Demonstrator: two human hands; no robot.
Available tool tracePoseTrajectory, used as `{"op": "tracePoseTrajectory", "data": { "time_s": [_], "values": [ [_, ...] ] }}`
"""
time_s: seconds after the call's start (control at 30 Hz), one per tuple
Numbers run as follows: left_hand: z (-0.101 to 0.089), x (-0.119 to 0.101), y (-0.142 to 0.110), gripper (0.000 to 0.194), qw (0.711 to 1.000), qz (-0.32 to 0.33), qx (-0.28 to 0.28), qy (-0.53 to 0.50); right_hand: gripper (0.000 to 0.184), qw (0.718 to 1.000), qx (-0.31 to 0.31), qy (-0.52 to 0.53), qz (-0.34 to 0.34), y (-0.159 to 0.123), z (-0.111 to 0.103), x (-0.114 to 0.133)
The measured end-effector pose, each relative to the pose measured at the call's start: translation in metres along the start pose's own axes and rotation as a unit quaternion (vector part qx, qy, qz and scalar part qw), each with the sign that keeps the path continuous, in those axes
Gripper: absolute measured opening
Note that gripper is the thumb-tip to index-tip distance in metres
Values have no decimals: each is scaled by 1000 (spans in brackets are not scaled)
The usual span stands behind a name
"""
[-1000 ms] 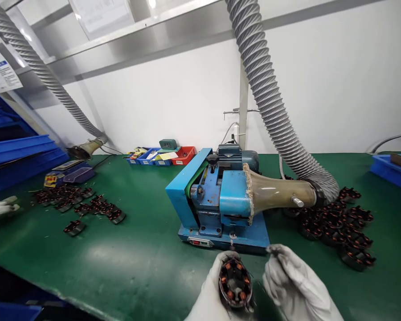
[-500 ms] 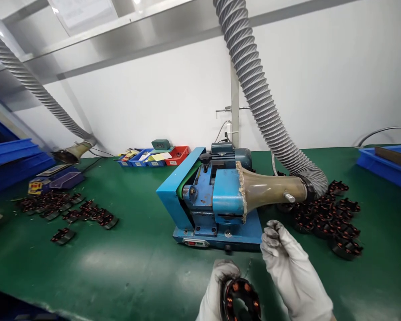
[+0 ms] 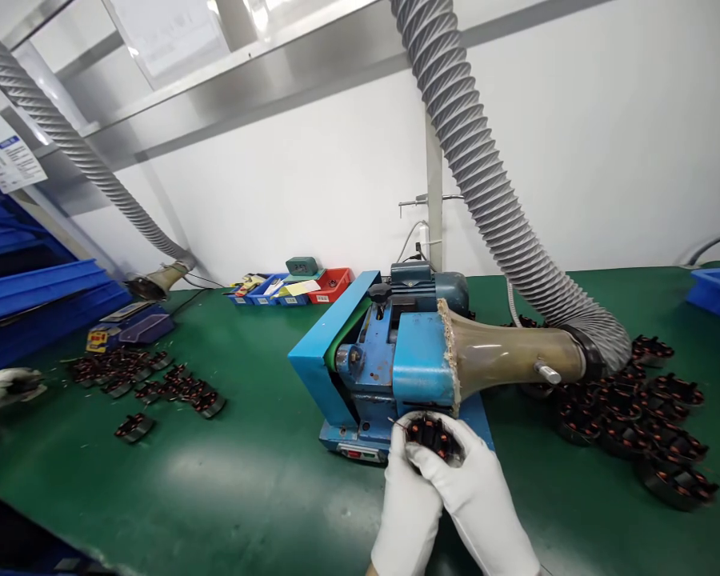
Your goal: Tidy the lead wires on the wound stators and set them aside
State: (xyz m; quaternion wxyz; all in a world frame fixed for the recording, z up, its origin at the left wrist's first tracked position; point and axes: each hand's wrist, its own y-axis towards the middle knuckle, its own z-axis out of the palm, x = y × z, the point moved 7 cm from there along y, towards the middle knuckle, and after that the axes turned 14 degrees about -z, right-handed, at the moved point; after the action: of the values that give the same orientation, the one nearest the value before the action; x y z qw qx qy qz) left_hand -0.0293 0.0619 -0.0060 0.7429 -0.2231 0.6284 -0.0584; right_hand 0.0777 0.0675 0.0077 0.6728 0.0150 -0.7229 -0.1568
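Both of my white-gloved hands are closed around one ring-shaped motor stator (image 3: 433,438), black with copper windings. My left hand (image 3: 409,490) grips its left side, and my right hand (image 3: 473,474) wraps its right side, with the thumb along the near edge. The stator is held just in front of the blue belt-driven machine (image 3: 423,348), below its hood. Thin wire ends stick out at the stator's upper left. My fingers hide part of its rim.
A beige suction funnel (image 3: 510,356) joins the hood to a grey hose (image 3: 474,144). Stators (image 3: 624,416) are heaped right of the machine, more stators (image 3: 120,370) at left. Small bins (image 3: 330,288) stand behind. Another person's gloved hand (image 3: 3,390) is at far left.
My left hand has lifted the stator from the table's front up to the machine. My right hand has come in from the right and taken hold of it too. The view has shifted left.
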Motion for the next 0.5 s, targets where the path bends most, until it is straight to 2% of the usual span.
{"op": "tracePoseTrajectory", "data": {
  "time_s": [0.17, 0.33, 0.5],
  "values": [
    [4, -3, 3, 35, 1000, 2, 24, 18, 35, 1000, 9, 7, 5, 4, 0, 7],
    [11, 0, -3, 33, 998, -5, 67, 8, 35, 1000, 4, 5, 8, -6, -2, 2],
    [-11, 18, -26, 42, 992, -72, 96, -36, 46, 997, 34, 55, 39, -41, -18, -3]
  ]
}}
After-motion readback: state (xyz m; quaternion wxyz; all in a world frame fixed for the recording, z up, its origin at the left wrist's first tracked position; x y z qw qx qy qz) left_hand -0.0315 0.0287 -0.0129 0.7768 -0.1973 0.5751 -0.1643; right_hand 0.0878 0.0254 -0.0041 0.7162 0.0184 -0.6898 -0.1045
